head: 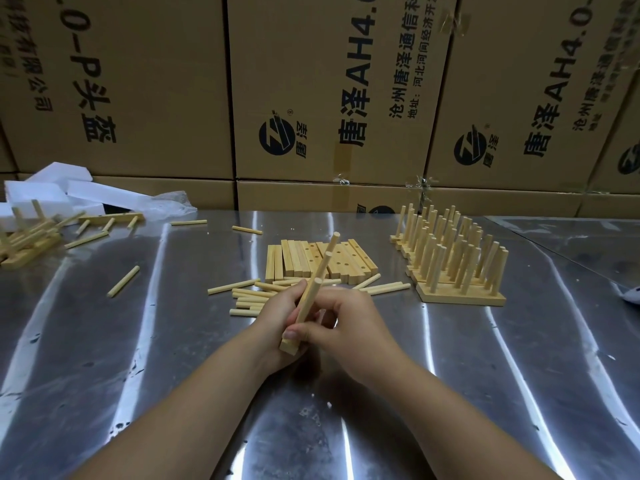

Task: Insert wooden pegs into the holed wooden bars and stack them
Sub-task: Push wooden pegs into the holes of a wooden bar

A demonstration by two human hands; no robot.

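While printed cardboard cartons [311,81] wall off the whole background, a shiny steel worktop [138,341] fills the lower half and carries everything else. On its right side stands a close row of finished bars [453,261], their pegs upright. At the centre lies a flat pile of bare holed bars [291,261], some turned so that the holes show. White foam blocks [45,192] and a loose heap of pegged bars [31,233] sit at the far left edge. Loose pegs [249,299] lie scattered just in front of the bare pile, with a few more strewn to the left. Nearest the camera, above the worktop, the left hand [277,317] curls round one holed bar [290,344] from the side, and the right hand [353,323] grips it too, thumb pressed on its near end. Three inserted pegs [323,265] rise from it, tilted away.
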